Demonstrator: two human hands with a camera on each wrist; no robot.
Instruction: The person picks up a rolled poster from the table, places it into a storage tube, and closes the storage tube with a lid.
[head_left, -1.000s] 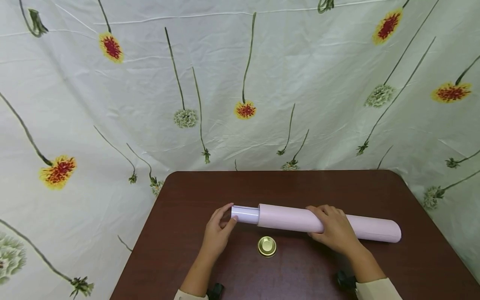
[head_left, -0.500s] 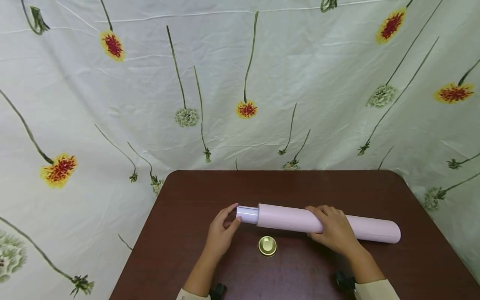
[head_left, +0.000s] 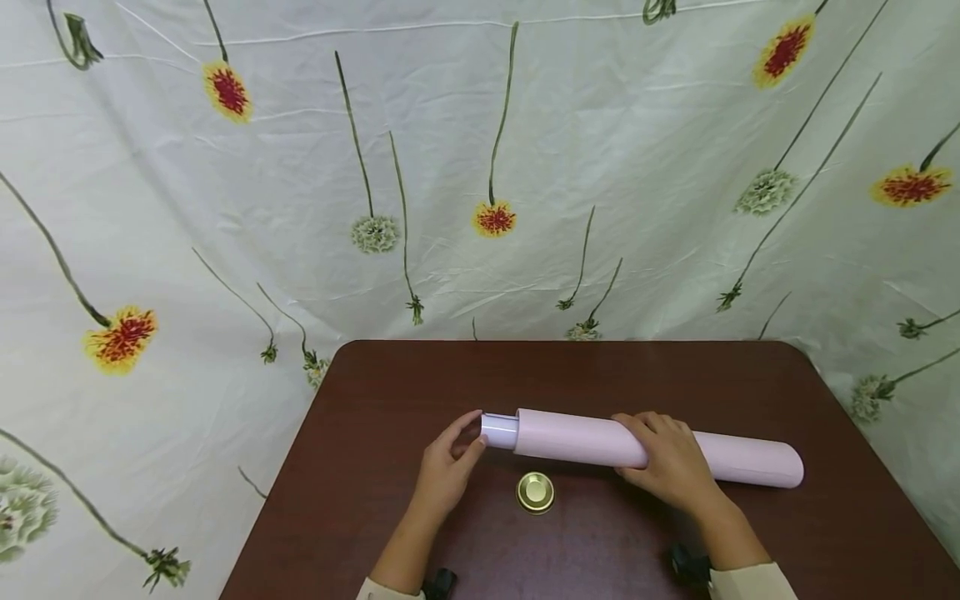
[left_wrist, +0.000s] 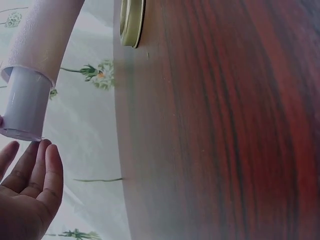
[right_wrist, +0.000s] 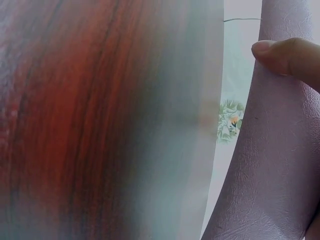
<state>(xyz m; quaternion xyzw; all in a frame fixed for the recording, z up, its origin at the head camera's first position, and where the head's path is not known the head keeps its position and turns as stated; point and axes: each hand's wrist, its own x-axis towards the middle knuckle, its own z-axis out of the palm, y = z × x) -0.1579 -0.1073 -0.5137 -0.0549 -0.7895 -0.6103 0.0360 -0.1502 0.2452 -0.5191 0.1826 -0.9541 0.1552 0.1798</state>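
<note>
A long pink cardboard tube [head_left: 577,437] lies across the table, its left end uncovered. From that end sticks a short length of a glossy white roll [head_left: 499,431], like rolled sheet or paper. My left hand [head_left: 444,471] holds the roll's outer end between thumb and index finger. In the left wrist view, the other fingers [left_wrist: 52,172] reach up by the roll's rim, fairly straight. My right hand [head_left: 667,460] grips the tube around its middle from above, with the thumb [right_wrist: 285,57] across its side. A round gold lid [head_left: 536,492] lies in front of the tube.
The dark brown wooden table [head_left: 420,375] has rounded back corners. Behind it hangs a pale cloth [head_left: 442,275] printed with flowers. Dark straps [head_left: 690,563] with cameras sit at the wrists.
My left hand has moved to the right, and the white roll has slid further into the pink tube, so less of it shows. The right hand, tube and gold lid stay put.
</note>
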